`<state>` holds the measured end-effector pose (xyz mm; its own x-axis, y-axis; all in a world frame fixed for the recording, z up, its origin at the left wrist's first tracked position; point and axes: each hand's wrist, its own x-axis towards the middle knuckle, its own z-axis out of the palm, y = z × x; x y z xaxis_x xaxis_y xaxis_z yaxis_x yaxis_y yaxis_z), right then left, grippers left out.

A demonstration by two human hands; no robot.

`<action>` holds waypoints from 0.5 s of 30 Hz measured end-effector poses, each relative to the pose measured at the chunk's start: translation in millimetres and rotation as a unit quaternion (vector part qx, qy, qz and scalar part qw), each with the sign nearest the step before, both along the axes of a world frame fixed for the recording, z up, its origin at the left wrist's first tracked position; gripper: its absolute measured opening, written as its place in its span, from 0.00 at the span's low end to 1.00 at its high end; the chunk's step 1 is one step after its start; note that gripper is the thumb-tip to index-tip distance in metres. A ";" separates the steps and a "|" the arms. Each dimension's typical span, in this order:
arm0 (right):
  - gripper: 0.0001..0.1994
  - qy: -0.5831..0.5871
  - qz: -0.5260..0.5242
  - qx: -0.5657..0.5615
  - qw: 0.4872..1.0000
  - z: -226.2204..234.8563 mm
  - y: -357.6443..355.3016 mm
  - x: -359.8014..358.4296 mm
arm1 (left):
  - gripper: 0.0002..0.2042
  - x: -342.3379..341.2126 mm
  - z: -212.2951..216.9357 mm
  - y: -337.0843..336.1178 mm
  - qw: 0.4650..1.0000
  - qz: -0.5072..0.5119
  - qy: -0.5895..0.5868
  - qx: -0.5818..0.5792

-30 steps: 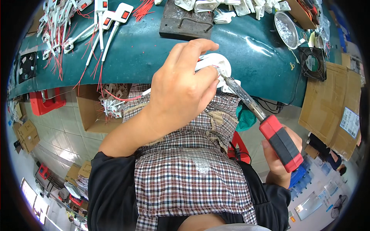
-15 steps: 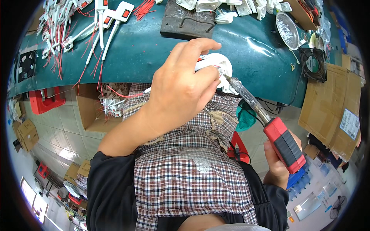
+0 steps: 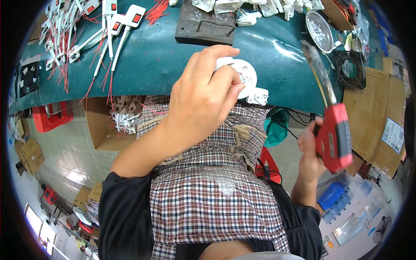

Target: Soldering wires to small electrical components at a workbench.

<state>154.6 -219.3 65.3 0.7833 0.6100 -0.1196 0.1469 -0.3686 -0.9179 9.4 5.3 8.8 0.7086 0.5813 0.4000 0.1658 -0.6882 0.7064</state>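
Note:
My left hand [image 3: 203, 97] grips a round white plastic part [image 3: 245, 76] with a small white plug piece [image 3: 258, 96] hanging off its lower right, held just above the near edge of the green table [image 3: 164, 65]. My right hand [image 3: 308, 151] holds a red-handled soldering iron [image 3: 333, 134] out to the right; its metal shaft [image 3: 318, 71] points up and away from the white part, blurred by motion.
Several white switch parts with red wires [image 3: 108, 26] lie at the table's left. A dark metal block [image 3: 207, 27], a round metal dish [image 3: 319, 27] and a small black fan [image 3: 351, 68] sit further back. Cardboard boxes [image 3: 372, 117] stand right, a box of parts [image 3: 117, 121] under the table.
My right hand has swung the soldering iron away from the white part, to the right and upward. My left hand keeps the white part in the same place.

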 end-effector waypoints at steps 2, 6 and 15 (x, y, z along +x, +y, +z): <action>0.21 -0.056 0.039 0.046 0.997 -36.9 11.1 8.7 | 0.08 1.2 -2.7 -1.2 1.000 0.006 -0.006 -0.012; 0.29 -0.251 0.128 0.023 0.959 -88.0 26.6 14.3 | 0.08 -1.3 -0.3 0.0 0.999 0.026 -0.034 -0.020; 0.35 -0.402 0.197 0.055 0.892 -109.6 51.7 19.2 | 0.06 -84.4 52.6 50.5 0.973 -0.015 0.099 -0.207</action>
